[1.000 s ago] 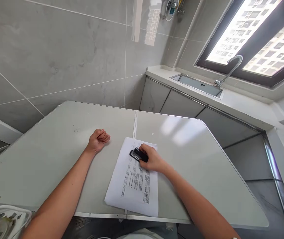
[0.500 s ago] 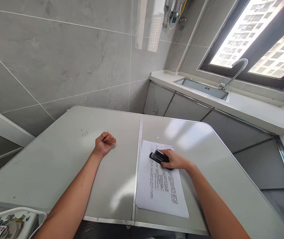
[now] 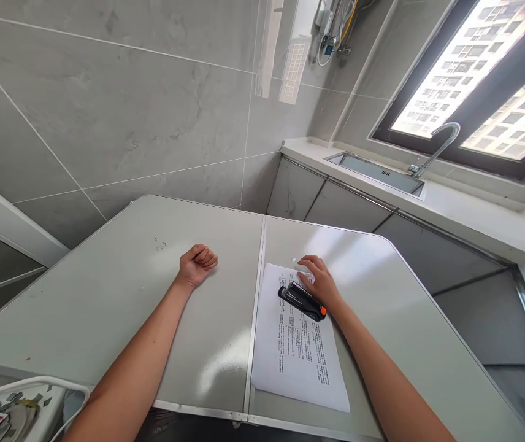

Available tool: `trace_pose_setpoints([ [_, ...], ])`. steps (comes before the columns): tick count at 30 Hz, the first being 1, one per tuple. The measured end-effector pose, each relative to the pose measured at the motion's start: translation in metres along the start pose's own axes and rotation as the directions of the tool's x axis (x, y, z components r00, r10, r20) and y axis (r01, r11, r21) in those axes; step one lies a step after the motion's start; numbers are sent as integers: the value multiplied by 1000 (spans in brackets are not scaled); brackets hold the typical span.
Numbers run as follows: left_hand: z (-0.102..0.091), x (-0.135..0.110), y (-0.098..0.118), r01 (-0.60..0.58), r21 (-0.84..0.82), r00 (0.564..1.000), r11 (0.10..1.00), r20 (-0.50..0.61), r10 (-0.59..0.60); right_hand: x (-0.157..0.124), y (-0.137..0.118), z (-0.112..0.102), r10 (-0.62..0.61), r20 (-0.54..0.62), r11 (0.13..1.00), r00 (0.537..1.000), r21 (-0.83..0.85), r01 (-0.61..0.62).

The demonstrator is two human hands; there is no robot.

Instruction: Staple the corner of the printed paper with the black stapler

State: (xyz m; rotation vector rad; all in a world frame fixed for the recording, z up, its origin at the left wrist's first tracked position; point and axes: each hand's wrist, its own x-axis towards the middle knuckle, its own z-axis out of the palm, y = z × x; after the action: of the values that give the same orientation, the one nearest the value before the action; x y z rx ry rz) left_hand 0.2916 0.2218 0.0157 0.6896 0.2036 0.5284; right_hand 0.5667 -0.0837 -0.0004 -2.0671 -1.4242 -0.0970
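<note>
A black stapler (image 3: 302, 301) with an orange end lies on a printed white sheet of paper (image 3: 298, 347) on the grey folding table (image 3: 119, 288). My right hand (image 3: 319, 280) rests flat with fingers stretched out on the sheet's far corner, just right of the stapler and touching its side. My left hand (image 3: 197, 264) lies on the table left of the paper, its fingers curled into a loose fist with nothing in it.
A counter with a steel sink (image 3: 375, 168) and tap (image 3: 435, 147) runs along the right under a bright window. A tiled wall stands behind the table. A white wire basket (image 3: 9, 405) with items sits at the lower left.
My right hand has let go of the stapler and moved past it to lie flat on the paper's far corner. The stapler now lies free on the sheet. The left hand has stayed put.
</note>
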Motion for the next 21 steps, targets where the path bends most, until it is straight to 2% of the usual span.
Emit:
trace_pose_setpoints([
  [3, 0, 0, -1, 3, -1, 1000, 1000, -10, -3, 2, -1, 17, -50, 101, 983, 994, -169, 67],
  [6, -1, 1, -2, -3, 14, 1000, 1000, 29, 3, 2, 1, 27, 3, 271, 951, 963, -298, 81],
  [8, -3, 1, -2, -2, 31, 998, 1000, 65, 0, 2, 1, 31, 46, 334, 936, 942, -345, 76],
  [12, -5, 1, -1, 16, 18, 998, 1000, 59, -17, 2, -7, 41, 68, 365, 917, 928, -389, 86],
  [16, -3, 1, 0, 0, 4, 999, 1000, 50, 0, 7, -28, 54, 36, 381, 914, 924, -386, 124],
  [21, -3, 1, 0, -14, -35, 1000, 999, 19, 14, 18, -59, 70, 105, 365, 912, 925, -405, 57],
])
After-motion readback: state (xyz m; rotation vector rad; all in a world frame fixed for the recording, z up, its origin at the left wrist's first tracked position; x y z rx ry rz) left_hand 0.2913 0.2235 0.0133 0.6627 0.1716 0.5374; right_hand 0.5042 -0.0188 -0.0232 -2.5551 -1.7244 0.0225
